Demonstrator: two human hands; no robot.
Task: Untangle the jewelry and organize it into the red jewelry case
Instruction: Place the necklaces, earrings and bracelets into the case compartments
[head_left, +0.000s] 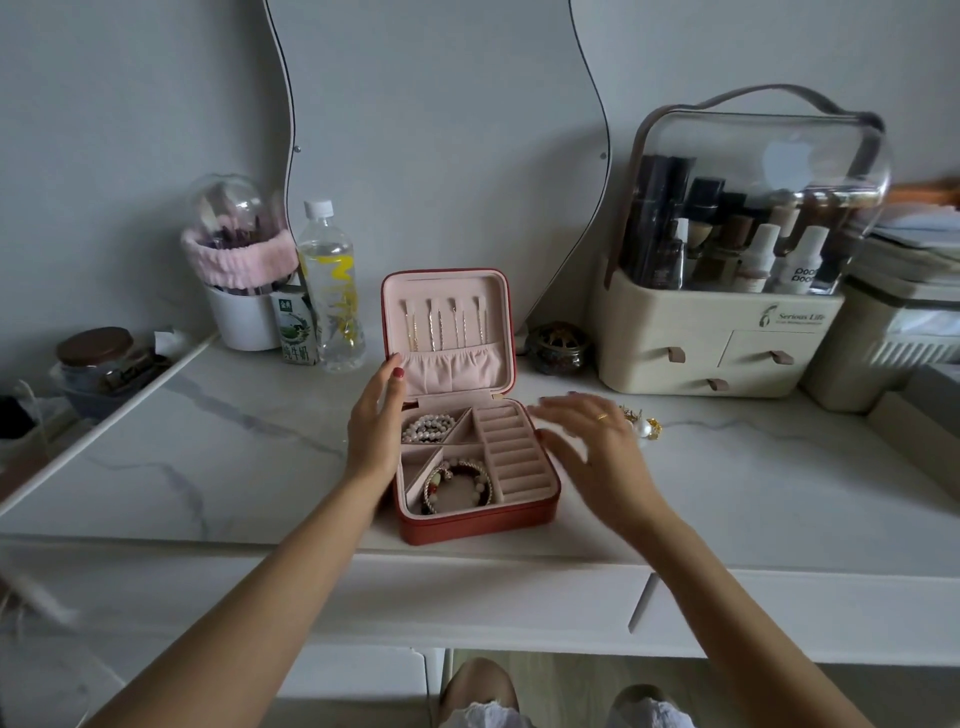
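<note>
The red jewelry case (470, 526) lies open near the front edge of the white marble table (234, 441). Its upright lid (447, 332) holds several hanging chains above a pink pocket. A pearl bracelet (430, 427) fills a back-left compartment, and beaded bracelets (457, 486) fill the front one. The ring rolls (511, 449) on the right look bare. My left hand (375, 423) rests flat against the case's left side, fingertips at the lid. My right hand (592, 441) hovers with spread fingers just right of the case. Pearl and gold earrings (644, 427) lie behind it on the table.
A cosmetics organizer (727, 332) with drawers stands at the back right. A small dark ornate jar (558, 347) sits next to the case lid. A water bottle (330, 291), milk carton (298, 327) and white brush cup (244, 317) stand at the back left. A wavy mirror leans behind.
</note>
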